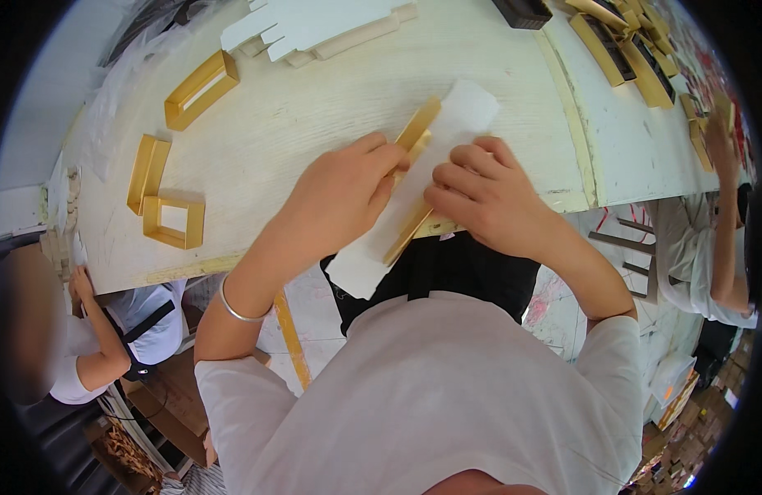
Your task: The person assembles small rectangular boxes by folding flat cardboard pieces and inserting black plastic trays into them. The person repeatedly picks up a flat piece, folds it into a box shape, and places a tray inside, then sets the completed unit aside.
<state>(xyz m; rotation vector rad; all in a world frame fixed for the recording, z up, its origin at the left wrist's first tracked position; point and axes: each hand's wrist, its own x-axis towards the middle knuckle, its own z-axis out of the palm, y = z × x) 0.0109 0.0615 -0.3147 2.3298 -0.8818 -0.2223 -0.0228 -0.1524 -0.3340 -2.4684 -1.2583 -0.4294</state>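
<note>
Between my hands, at the near edge of the table, is a long cardboard box blank (pixel 468 107), white on its flat face with gold flaps standing partly folded along it. It lies aslant, its near end jutting past the table edge over my lap. My left hand (pixel 348 194) is closed, its fingers curled over the gold flap on the left side. On the other side my right hand (pixel 496 198) grips the blank with bent fingers, thumb side toward the middle. Both palms are turned down, so the fingertips are partly hidden.
Gold open box frames (pixel 201 91) stand on the left of the table. Flat white blanks (pixel 331 29) lie stacked at the far edge, near a black tray (pixel 523 11). Gold boxes with black inserts (pixel 624 54) crowd the far right. One person sits at each side.
</note>
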